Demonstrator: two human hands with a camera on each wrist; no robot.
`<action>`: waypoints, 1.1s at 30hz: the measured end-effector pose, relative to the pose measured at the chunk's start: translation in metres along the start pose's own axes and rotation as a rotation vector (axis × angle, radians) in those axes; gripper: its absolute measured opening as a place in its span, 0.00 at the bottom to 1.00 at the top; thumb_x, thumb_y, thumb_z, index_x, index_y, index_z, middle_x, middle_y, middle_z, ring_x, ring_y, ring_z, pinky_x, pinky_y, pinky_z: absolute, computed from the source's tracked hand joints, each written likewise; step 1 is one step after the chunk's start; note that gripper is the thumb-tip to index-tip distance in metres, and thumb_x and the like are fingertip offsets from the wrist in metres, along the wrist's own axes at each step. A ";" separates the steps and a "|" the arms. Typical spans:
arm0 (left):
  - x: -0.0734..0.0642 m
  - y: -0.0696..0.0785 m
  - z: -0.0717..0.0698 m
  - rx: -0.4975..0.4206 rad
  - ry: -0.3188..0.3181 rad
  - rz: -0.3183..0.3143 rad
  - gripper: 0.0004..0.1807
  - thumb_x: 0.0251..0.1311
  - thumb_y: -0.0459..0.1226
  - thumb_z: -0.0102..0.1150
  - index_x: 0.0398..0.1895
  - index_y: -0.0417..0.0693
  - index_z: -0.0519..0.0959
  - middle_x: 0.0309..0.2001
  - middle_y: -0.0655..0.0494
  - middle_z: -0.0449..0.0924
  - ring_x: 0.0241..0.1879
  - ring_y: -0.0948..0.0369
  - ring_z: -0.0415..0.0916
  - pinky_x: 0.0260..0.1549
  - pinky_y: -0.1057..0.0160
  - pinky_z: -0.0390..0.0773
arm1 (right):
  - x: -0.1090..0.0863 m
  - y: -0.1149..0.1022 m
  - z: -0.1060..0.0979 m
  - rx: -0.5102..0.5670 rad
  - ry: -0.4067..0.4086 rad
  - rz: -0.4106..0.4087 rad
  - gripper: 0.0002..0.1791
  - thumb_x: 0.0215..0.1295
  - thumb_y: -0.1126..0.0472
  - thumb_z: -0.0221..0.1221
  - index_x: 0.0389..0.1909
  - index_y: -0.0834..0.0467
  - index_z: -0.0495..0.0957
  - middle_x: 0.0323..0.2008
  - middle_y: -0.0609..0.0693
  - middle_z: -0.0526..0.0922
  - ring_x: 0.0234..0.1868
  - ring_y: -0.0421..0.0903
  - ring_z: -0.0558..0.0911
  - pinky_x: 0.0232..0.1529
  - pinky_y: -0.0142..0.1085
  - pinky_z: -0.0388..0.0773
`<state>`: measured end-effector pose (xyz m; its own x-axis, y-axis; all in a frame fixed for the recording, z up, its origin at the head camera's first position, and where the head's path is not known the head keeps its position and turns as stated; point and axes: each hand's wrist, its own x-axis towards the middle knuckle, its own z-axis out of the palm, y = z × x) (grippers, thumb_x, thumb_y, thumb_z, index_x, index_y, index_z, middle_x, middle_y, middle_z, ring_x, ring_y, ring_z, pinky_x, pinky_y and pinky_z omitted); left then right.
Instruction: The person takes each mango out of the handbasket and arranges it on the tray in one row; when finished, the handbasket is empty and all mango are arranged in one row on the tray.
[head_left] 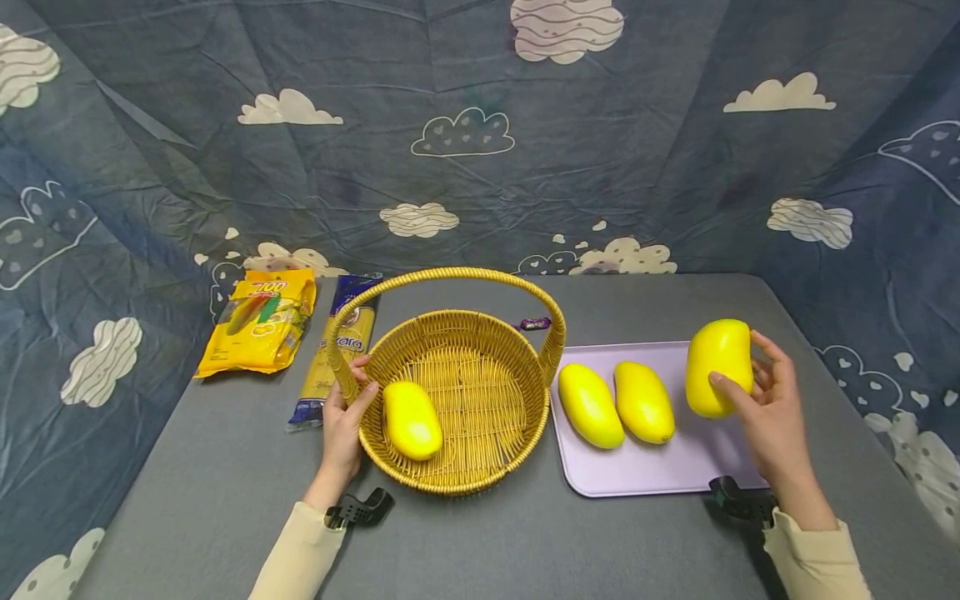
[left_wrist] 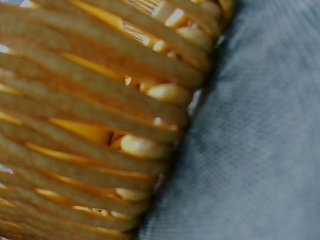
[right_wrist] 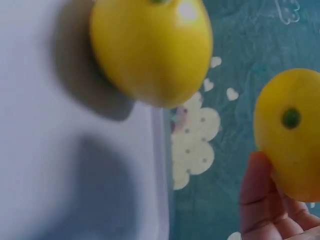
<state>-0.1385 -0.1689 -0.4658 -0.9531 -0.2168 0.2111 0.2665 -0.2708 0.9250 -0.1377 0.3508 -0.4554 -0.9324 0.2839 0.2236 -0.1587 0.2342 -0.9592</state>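
A round wicker basket [head_left: 480, 483] with a tall arched handle stands mid-table, one yellow mango [head_left: 413, 421] lying inside at its left. My left hand [head_left: 343, 433] grips the basket's left side near the foot of the handle; the left wrist view shows only the woven wall [left_wrist: 90, 115] up close. Over the lilac tray [head_left: 622, 482], my right hand [head_left: 772, 412] holds another mango [head_left: 718, 367] between thumb and fingers, lifted off the tray. Two more mangoes, a left one [head_left: 590, 406] and a right one [head_left: 644, 402], lie on that tray.
Left of the basket lie an orange snack bag [head_left: 258, 323] and a blue-ended pack of pasta [head_left: 318, 375]. Behind the basket is a small purple wrapped candy [head_left: 536, 323]. A dark cloth with clouds [head_left: 465, 192] hangs behind the grey table [head_left: 465, 550].
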 end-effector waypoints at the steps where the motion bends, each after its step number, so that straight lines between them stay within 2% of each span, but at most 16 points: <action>1: 0.000 0.000 0.000 0.000 0.000 -0.001 0.17 0.63 0.27 0.54 0.46 0.21 0.60 0.61 0.47 0.67 0.64 0.56 0.58 0.62 0.62 0.56 | 0.003 0.010 -0.003 -0.038 -0.008 0.016 0.41 0.60 0.59 0.64 0.70 0.40 0.54 0.62 0.57 0.64 0.53 0.43 0.71 0.42 0.20 0.73; 2: 0.000 0.000 -0.001 0.000 0.001 -0.001 0.18 0.63 0.27 0.54 0.46 0.21 0.60 0.61 0.47 0.67 0.64 0.56 0.58 0.62 0.62 0.56 | 0.004 0.015 -0.005 -0.107 -0.015 0.040 0.42 0.60 0.54 0.64 0.71 0.38 0.52 0.62 0.58 0.63 0.53 0.44 0.70 0.41 0.20 0.72; 6: 0.001 -0.001 -0.001 0.004 0.002 -0.004 0.18 0.63 0.28 0.55 0.46 0.22 0.61 0.61 0.47 0.67 0.64 0.56 0.59 0.62 0.63 0.56 | 0.009 0.033 -0.012 -0.200 -0.063 0.110 0.43 0.59 0.43 0.62 0.71 0.34 0.48 0.64 0.61 0.60 0.53 0.46 0.70 0.40 0.19 0.71; 12: 0.001 -0.001 -0.002 0.010 0.002 -0.004 0.17 0.63 0.28 0.55 0.46 0.22 0.62 0.61 0.47 0.67 0.64 0.56 0.58 0.62 0.62 0.55 | 0.009 0.029 -0.012 -0.305 -0.157 0.196 0.46 0.60 0.39 0.59 0.73 0.36 0.42 0.67 0.66 0.55 0.57 0.58 0.66 0.39 0.20 0.70; 14: 0.001 -0.001 -0.002 0.009 0.002 -0.007 0.17 0.63 0.28 0.55 0.46 0.23 0.62 0.61 0.47 0.67 0.64 0.56 0.58 0.62 0.62 0.55 | 0.009 0.027 -0.012 -0.333 -0.190 0.217 0.48 0.60 0.38 0.59 0.74 0.39 0.41 0.66 0.67 0.55 0.58 0.62 0.64 0.43 0.27 0.72; 17: 0.001 -0.001 -0.001 0.006 0.002 -0.012 0.17 0.63 0.28 0.55 0.46 0.23 0.62 0.61 0.47 0.67 0.64 0.56 0.58 0.62 0.62 0.55 | 0.009 0.028 -0.011 -0.358 -0.231 0.246 0.51 0.59 0.35 0.58 0.74 0.43 0.39 0.66 0.69 0.54 0.59 0.65 0.61 0.50 0.44 0.73; 19: 0.000 0.000 -0.001 0.004 0.003 -0.011 0.16 0.63 0.28 0.55 0.46 0.23 0.62 0.61 0.47 0.67 0.64 0.56 0.58 0.62 0.62 0.55 | 0.010 0.032 -0.011 -0.369 -0.252 0.261 0.53 0.57 0.33 0.57 0.75 0.46 0.38 0.66 0.71 0.52 0.59 0.68 0.59 0.52 0.57 0.69; 21: 0.000 0.000 0.000 0.001 0.005 -0.008 0.15 0.63 0.27 0.54 0.45 0.24 0.63 0.60 0.48 0.68 0.64 0.56 0.58 0.62 0.62 0.55 | 0.011 0.037 -0.011 -0.377 -0.265 0.271 0.54 0.57 0.32 0.57 0.75 0.47 0.38 0.66 0.71 0.51 0.59 0.69 0.59 0.52 0.62 0.66; 22: 0.000 0.000 0.000 -0.001 0.006 -0.006 0.14 0.62 0.27 0.54 0.44 0.25 0.63 0.60 0.48 0.68 0.64 0.56 0.58 0.62 0.62 0.55 | 0.012 0.040 -0.011 -0.385 -0.270 0.272 0.54 0.56 0.31 0.56 0.75 0.47 0.38 0.65 0.72 0.51 0.59 0.70 0.59 0.50 0.62 0.67; 25: 0.000 0.001 0.001 -0.007 0.009 -0.005 0.13 0.62 0.27 0.54 0.43 0.27 0.64 0.60 0.49 0.68 0.64 0.56 0.59 0.62 0.62 0.55 | 0.014 0.047 -0.012 -0.415 -0.281 0.265 0.53 0.58 0.32 0.56 0.75 0.48 0.38 0.64 0.72 0.52 0.56 0.70 0.60 0.42 0.51 0.75; 27: 0.000 0.001 0.001 -0.007 0.009 -0.005 0.12 0.62 0.26 0.54 0.43 0.27 0.64 0.60 0.49 0.68 0.64 0.56 0.59 0.62 0.62 0.55 | 0.014 0.046 -0.012 -0.436 -0.290 0.264 0.52 0.59 0.34 0.56 0.75 0.50 0.39 0.63 0.72 0.52 0.55 0.69 0.61 0.38 0.43 0.76; 33: 0.000 0.001 0.001 -0.003 0.006 -0.003 0.14 0.63 0.26 0.54 0.44 0.24 0.62 0.60 0.48 0.68 0.64 0.55 0.58 0.62 0.62 0.55 | 0.010 0.028 -0.006 -0.463 -0.324 0.297 0.50 0.63 0.37 0.55 0.74 0.56 0.41 0.62 0.74 0.52 0.55 0.69 0.60 0.37 0.43 0.74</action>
<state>-0.1385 -0.1686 -0.4648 -0.9531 -0.2213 0.2067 0.2642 -0.2739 0.9248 -0.1494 0.3662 -0.4791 -0.9775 0.1194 -0.1736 0.2106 0.5866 -0.7820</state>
